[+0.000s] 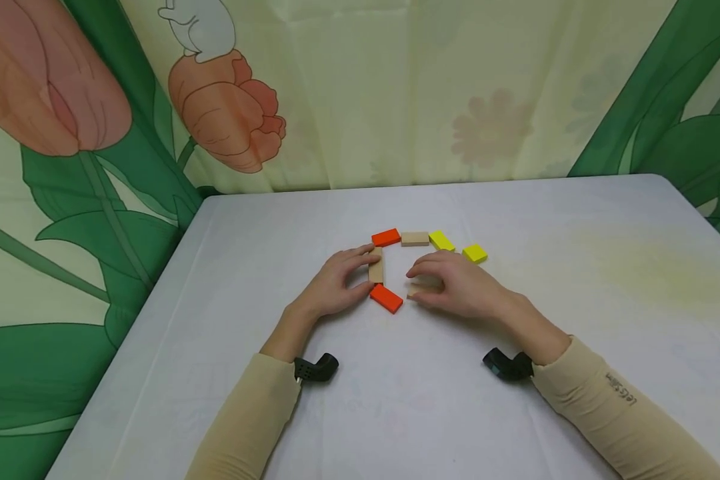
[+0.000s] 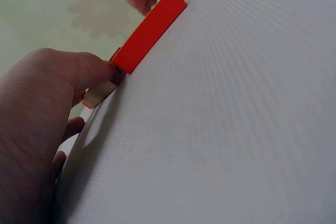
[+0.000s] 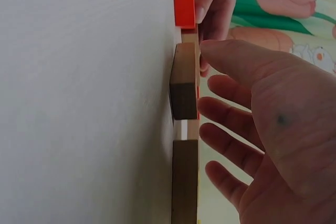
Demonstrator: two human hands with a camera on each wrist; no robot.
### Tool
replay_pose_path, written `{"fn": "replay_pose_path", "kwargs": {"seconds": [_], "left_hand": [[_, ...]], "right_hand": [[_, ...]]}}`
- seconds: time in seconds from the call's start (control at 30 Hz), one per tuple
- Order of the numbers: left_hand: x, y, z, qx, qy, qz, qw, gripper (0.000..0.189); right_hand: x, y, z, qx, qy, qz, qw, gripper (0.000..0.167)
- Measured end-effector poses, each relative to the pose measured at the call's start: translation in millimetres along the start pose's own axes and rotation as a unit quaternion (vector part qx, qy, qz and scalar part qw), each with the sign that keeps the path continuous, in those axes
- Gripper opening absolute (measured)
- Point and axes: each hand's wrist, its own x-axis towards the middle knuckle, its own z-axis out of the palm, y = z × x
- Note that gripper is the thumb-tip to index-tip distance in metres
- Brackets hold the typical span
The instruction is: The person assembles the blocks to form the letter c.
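Now your spread left hand (image 1: 339,283) touches a wooden block (image 1: 375,272); your right hand (image 1: 465,283), fingers parted, overhangs a second block (image 3: 184,98), yellow block (image 1: 475,254) just beyond.

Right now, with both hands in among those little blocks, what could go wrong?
The left hand is right up against the left wooden block and nearer red block, so a small twitch might knock them out of line. The right hand is at another wooden block; a clumsy push could slide it into that red one. That hand also looks close to the rightmost yellow block, which it may nudge.
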Motion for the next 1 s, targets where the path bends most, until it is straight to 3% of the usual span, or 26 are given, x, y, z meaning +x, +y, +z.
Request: {"fn": "replay_pose_path", "kwargs": {"seconds": [0.27, 0.6, 1.0], "left_hand": [[0.5, 1.5, 0.2, -0.002, 0.002, 0.004, 1.0, 0.051], [-1.6, 2.3, 0.3, -0.01, 0.002, -0.002, 0.9999, 0.051], [-0.4, 0.7, 0.7, -0.008, 0.005, 0.013, 0.9999, 0.051]], "right_hand": [[-11.4, 7.2, -4.8, 0.0, -0.017, 0.039, 0.9991, 0.031], [-18.9, 10.1, -4.8, 0.018, -0.012, 0.021, 0.9995, 0.028], [-23.1, 9.3, -3.5, 0.015, 0.008, 0.002, 0.9999, 0.024]]}}
